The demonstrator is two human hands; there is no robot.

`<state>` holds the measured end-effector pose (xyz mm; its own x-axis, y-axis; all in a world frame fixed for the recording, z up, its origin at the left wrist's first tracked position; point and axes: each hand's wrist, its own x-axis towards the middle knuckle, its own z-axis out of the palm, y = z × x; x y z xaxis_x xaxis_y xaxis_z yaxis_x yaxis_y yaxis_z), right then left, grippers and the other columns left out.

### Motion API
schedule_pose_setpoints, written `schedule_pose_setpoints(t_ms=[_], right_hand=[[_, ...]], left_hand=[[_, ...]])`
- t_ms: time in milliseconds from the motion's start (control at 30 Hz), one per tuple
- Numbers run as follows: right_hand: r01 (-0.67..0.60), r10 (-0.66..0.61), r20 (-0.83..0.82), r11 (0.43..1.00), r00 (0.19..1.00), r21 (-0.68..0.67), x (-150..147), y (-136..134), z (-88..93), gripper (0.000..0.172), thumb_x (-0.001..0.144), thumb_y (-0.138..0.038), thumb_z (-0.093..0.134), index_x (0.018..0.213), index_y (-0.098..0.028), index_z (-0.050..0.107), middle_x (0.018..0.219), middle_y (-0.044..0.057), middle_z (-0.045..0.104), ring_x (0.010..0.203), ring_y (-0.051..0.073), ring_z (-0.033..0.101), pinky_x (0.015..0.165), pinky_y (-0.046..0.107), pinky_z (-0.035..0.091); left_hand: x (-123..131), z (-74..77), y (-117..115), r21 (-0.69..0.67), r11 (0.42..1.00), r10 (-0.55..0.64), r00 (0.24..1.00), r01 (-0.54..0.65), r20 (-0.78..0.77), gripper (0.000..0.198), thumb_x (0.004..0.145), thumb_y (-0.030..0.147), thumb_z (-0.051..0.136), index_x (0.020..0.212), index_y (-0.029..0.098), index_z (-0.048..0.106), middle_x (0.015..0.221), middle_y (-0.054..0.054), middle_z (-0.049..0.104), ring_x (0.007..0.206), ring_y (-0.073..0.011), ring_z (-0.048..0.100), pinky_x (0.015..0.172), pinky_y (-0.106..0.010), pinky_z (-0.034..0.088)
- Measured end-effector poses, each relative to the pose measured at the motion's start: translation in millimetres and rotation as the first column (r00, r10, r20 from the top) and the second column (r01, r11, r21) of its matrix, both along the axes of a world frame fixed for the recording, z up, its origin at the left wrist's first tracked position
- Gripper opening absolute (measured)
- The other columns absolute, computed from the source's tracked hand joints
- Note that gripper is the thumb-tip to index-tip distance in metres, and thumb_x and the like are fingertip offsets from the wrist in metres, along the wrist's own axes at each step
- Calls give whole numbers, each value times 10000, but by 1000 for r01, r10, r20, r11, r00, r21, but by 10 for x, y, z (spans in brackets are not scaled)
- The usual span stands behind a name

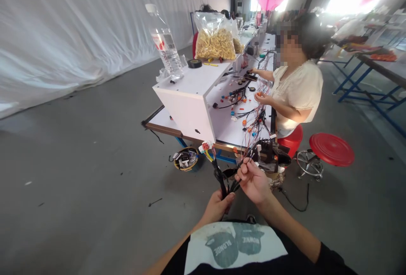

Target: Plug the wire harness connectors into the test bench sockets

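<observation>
Black wrapping is noted on a wire harness, which is held upright before the wearer's body, at the near end of a workbench. Its lower part is clamped in the closed left hand. At its upper end, a white and red connector is carried on coloured leads. By the right hand, set just above and beside the left, a thin branch of the same harness is pinched between bent fingers; the exact contact is partly hidden by the knuckles.

On the bench, loose wires with orange and blue connectors are spread. On a white shelf, a plastic bottle, a roll of black tape and a bag of yellowish parts are placed. Farther along, a seat is occupied by a co-worker, by whom small parts are handled.
</observation>
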<state>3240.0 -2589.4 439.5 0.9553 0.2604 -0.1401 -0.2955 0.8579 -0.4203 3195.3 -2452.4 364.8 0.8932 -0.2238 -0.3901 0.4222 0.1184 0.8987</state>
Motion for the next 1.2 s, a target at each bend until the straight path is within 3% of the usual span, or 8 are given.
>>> schedule_pose_setpoints(t_ms=[500, 733, 867, 1200], right_hand=[[21, -21, -11, 1000, 1000, 4, -58, 65, 11, 70, 771, -184, 601, 826, -173, 558, 585, -45, 522, 472, 71, 453, 554, 234, 430], [73, -75, -9, 988, 997, -137, -2, 47, 9, 214, 733, -220, 678, 908, -165, 567, 667, -24, 586, 482, 54, 478, 530, 209, 441], [72, -71, 11, 987, 997, -145, -4, 84, 56, 273, 730, -239, 693, 951, -169, 549, 694, -15, 599, 497, 50, 486, 521, 196, 448], [86, -78, 75, 989, 994, -117, -31, 32, 86, 202, 795, -270, 635, 930, -173, 520, 590, -50, 520, 382, 2, 297, 371, 115, 256]], left_hand=[[-41, -124, 152, -48, 999, 15, 1000, -14, 21, 525, 625, 584, 673, 842, 147, 479, 416, 102, 374, 338, -49, 291, 355, -192, 232], [-54, -72, 141, -16, 999, -33, 998, 34, 61, 477, 651, 579, 656, 735, 149, 469, 462, 67, 437, 376, -54, 362, 395, -197, 270], [-55, -20, 119, -11, 999, -36, 996, 37, 78, 494, 636, 593, 659, 720, 139, 484, 500, 42, 476, 409, -67, 418, 423, -207, 295], [-98, 93, 8, 0, 999, -53, 995, 53, 86, 533, 587, 633, 668, 675, 154, 451, 475, 54, 453, 383, -59, 394, 405, -205, 284]])
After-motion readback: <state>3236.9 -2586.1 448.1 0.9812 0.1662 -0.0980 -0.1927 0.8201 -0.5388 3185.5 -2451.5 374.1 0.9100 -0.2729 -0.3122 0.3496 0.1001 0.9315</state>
